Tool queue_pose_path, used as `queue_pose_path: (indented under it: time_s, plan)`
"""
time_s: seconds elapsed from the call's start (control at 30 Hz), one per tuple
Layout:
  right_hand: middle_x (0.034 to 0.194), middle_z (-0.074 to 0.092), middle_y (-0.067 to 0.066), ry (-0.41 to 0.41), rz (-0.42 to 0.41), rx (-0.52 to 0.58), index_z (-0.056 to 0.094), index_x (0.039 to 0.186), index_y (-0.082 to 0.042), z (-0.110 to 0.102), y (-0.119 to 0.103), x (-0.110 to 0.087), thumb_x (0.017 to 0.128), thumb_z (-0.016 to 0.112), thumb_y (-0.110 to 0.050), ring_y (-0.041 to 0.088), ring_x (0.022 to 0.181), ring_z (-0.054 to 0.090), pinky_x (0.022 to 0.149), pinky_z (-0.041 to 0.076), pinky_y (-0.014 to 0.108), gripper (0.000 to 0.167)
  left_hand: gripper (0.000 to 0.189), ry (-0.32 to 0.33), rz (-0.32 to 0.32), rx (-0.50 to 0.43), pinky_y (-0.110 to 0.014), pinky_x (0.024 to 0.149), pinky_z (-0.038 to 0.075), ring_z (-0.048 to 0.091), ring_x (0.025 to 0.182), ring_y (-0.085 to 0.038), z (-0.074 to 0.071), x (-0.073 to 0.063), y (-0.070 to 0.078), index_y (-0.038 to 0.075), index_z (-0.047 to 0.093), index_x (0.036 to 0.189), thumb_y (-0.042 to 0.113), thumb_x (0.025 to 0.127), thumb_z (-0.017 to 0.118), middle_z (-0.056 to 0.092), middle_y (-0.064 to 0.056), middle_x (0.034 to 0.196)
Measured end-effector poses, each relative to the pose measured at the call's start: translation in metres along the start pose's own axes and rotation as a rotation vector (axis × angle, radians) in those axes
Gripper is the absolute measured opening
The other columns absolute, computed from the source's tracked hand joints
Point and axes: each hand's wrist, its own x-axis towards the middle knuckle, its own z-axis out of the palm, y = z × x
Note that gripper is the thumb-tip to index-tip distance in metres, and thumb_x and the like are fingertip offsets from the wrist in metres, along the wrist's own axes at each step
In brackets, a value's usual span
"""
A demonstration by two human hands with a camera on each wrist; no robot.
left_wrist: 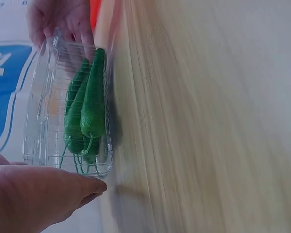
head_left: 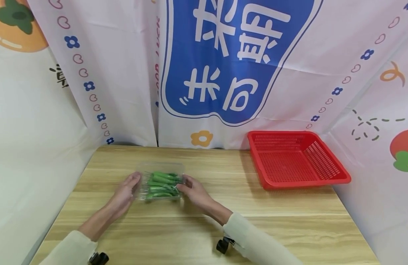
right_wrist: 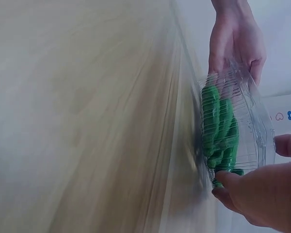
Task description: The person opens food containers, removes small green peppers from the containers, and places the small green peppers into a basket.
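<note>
A clear plastic box (head_left: 161, 166) with several long green peppers (head_left: 162, 180) inside is held between both hands over the left part of the table. My left hand (head_left: 126, 189) grips its left end; in the left wrist view the thumb side of that hand (left_wrist: 43, 196) lies along the end wall. At the opposite end my right hand (head_left: 195, 191) holds the box, thumb on the near side. The right wrist view shows thumb and fingers of this hand (right_wrist: 262, 191) around the box's end. Through the ribbed walls the peppers (right_wrist: 218, 126) show clearly.
A red perforated plastic basket (head_left: 300, 184) stands at the back right of the wood-grain table (head_left: 204, 235). Printed white cloth (head_left: 131, 73) hangs behind the table and along both sides. Dark wrist cameras (head_left: 222, 246) are strapped over the pale sleeves.
</note>
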Motion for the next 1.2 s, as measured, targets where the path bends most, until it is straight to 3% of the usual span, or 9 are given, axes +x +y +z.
queue_pose_path:
  time_s: [0.23, 0.57, 1.0, 1.2]
  plan:
    - [0.169, 0.030, 0.027, 0.020, 0.024, -0.017, 0.024, 0.164, 0.006, -0.019, 0.002, -0.014, 0.111, 0.056, -0.026, 0.041, 0.155, 0.033, 0.125, 0.036, 0.054, 0.070, 0.067, -0.040, 0.005, 0.029, -0.062, 0.129, -0.008, -0.018, 0.159, -0.045, 0.024, -0.001, 0.001, 0.001, -0.016, 0.165, 0.030, 0.118, 0.021, -0.019, -0.026, 0.173]
    - [0.167, 0.030, 0.031, 0.067, 0.045, 0.018, 0.025, 0.163, 0.009, -0.040, 0.005, -0.031, 0.109, 0.057, -0.021, 0.043, 0.153, 0.036, 0.123, 0.039, 0.054, 0.069, 0.066, -0.046, 0.019, 0.032, -0.060, 0.130, -0.004, -0.013, 0.160, -0.046, 0.054, 0.003, -0.005, -0.005, -0.010, 0.165, 0.026, 0.118, 0.024, -0.014, -0.030, 0.172]
    - [0.167, 0.034, 0.029, 0.098, 0.052, -0.013, 0.031, 0.161, 0.008, -0.056, 0.011, -0.046, 0.109, 0.055, -0.018, 0.043, 0.152, 0.038, 0.120, 0.044, 0.050, 0.063, 0.069, -0.065, 0.015, 0.025, -0.064, 0.129, -0.002, -0.013, 0.159, -0.048, 0.075, 0.006, -0.012, -0.005, -0.010, 0.165, 0.029, 0.118, 0.027, -0.014, -0.031, 0.172]
    - [0.169, 0.030, 0.028, 0.109, 0.062, -0.043, 0.031, 0.162, 0.008, -0.065, 0.016, -0.051, 0.109, 0.057, -0.022, 0.044, 0.153, 0.036, 0.119, 0.043, 0.054, 0.066, 0.070, -0.085, 0.005, 0.029, -0.064, 0.129, -0.001, -0.013, 0.159, -0.049, 0.085, 0.006, -0.013, -0.004, -0.014, 0.165, 0.029, 0.117, 0.027, -0.017, -0.030, 0.172]
